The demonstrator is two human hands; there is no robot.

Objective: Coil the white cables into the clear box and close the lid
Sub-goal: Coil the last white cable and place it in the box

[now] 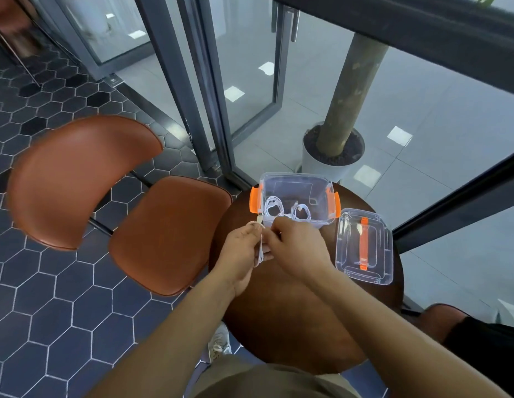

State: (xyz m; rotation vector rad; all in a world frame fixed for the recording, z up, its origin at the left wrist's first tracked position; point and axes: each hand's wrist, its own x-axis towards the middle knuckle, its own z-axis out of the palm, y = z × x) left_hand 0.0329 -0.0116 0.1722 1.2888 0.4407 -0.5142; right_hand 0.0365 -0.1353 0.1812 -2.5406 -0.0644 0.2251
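- Gripping a white cable point(260, 252), the left hand point(241, 255) has its fingers curled round a hanging loop of it, just in front of the clear box point(324, 191).
- The right hand point(296, 248) meets the left one over the same cable; its fingertips are turned away from the camera, so it seems to pinch the cable rather than plainly showing so.
- One plug end of the cable point(259, 219) sticks up beside the box's near left corner.
- The box stands open at the far side of the round dark bench point(278, 311), with an orange latch point(254, 203) on each short side.
- Two coiled cables point(273, 208) lie inside the box on its floor, side by side.
- The clear lid point(347, 249) with an orange handle point(364, 242) lies on the bench just right of the box.
- A brown chair point(121, 196) stands left of the bench on hexagon floor tiles.
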